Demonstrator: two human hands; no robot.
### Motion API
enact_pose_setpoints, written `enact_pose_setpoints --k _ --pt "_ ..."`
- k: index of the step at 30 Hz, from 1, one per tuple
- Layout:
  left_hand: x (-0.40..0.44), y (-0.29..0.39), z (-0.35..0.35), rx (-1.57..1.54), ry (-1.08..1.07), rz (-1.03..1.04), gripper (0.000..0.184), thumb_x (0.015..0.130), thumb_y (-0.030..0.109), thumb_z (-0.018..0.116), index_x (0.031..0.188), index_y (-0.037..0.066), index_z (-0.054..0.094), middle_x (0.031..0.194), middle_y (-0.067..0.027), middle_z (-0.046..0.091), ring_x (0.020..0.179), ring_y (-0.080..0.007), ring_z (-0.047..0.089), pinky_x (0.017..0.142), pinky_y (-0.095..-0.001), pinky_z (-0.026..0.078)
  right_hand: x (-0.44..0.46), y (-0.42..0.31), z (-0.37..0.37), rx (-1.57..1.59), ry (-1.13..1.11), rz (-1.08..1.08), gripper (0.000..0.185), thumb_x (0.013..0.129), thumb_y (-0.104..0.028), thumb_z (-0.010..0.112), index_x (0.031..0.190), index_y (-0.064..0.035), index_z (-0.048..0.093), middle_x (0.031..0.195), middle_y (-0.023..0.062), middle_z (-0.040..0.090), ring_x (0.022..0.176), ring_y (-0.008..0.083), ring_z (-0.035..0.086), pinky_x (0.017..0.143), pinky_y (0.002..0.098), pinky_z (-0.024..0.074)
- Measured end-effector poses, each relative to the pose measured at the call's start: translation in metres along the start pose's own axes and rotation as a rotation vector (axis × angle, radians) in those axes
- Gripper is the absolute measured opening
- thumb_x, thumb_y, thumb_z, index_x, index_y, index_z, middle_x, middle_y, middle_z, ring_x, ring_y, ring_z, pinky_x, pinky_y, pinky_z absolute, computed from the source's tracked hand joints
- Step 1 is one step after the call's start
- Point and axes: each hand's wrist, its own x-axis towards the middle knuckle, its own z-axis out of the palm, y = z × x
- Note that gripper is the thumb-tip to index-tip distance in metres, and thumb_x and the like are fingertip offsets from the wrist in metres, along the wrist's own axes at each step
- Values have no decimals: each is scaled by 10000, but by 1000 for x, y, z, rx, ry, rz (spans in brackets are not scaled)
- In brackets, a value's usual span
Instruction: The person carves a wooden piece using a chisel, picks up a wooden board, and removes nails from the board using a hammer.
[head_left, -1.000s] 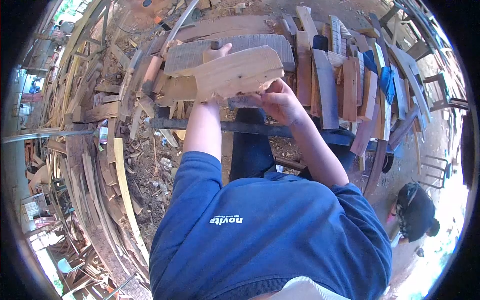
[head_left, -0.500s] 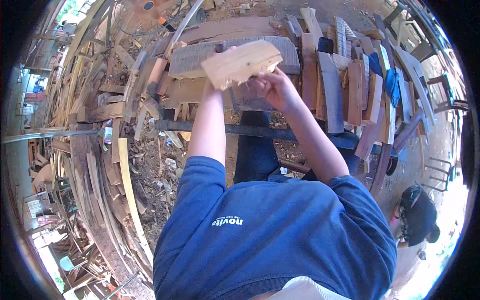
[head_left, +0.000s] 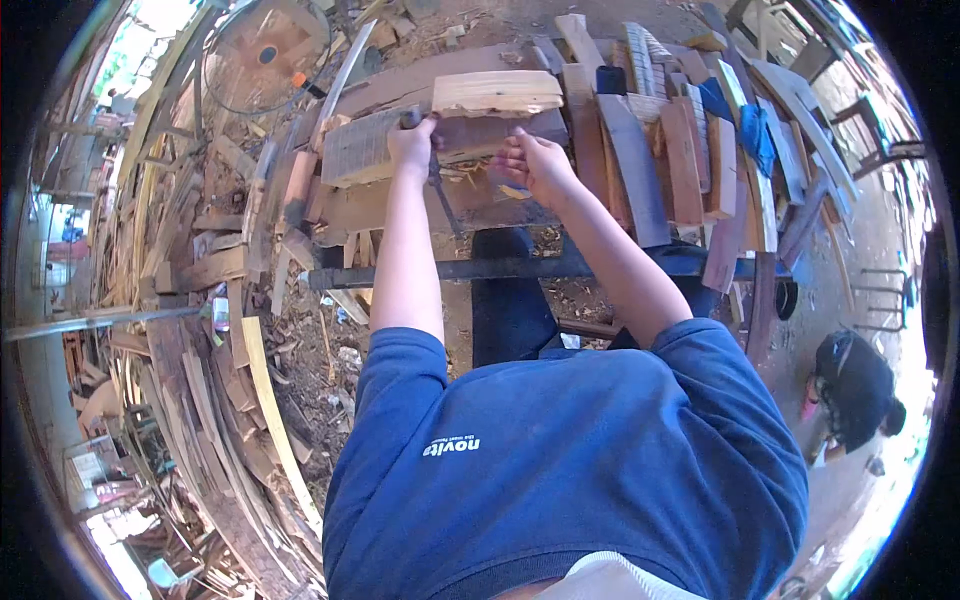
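My left hand (head_left: 411, 148) is closed around a dark long-handled tool (head_left: 445, 200), whose thin shaft slants down toward me. To its right, a pale wooden block (head_left: 497, 91) with a rough lower edge rests on the thick grey timber (head_left: 358, 152). Just below the block is my right hand (head_left: 540, 168), its fingers loosely bent and apart, slightly blurred, with nothing visible in them. A small blue and yellow item (head_left: 513, 191) lies under the right fingers.
Many boards (head_left: 637, 170) lie side by side at the right, with a blue cloth (head_left: 757, 138) among them. A dark bar (head_left: 450, 270) crosses in front of my legs. A fan (head_left: 267, 55) stands at the upper left. Another person (head_left: 855, 390) is at the lower right.
The pale block has gone from my left hand onto the timber, farther away. My left hand has moved down and left to the tool. My right hand has come away from the block.
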Motion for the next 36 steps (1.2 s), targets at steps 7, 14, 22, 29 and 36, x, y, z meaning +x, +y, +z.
enact_pose_setpoints --k 7,14,22,29,36 --pt "1 1 -7 -124 -201 -47 387 849 164 680 1206 68 567 915 -104 684 585 -128 602 510 -253 464 -124 5 -54 -424 -55 -66 148 953 -106 509 1021 13 566 866 103 655 844 194 663 738 315 563" --pt "-12 -7 5 164 -175 22 599 847 189 690 1393 139 452 1044 -149 667 600 -98 581 492 -244 447 -218 5 -145 -687 311 -596 118 913 -59 564 982 21 617 830 82 684 780 113 646 698 252 511" --pt "-34 7 41 1117 5 314 642 826 442 670 1332 86 501 1174 -214 628 1148 -366 575 950 -446 461 -234 -23 -159 -872 657 -622 263 867 -126 639 1085 8 579 953 132 666 846 196 646 751 319 501" --pt "-81 23 29 1268 66 175 468 860 345 627 1192 54 471 1029 -246 660 992 -386 643 836 -487 509 -203 -21 -148 -1253 639 -518 776 779 -371 756 1305 51 371 1242 289 514 1173 410 504 989 443 420" --pt "-59 2 -55 1322 200 431 277 829 235 620 1043 84 531 897 -213 665 840 -389 661 699 -506 525 -196 -23 -144 -1256 558 -536 700 796 -334 740 1313 11 416 1173 270 567 1093 402 563 946 449 450"
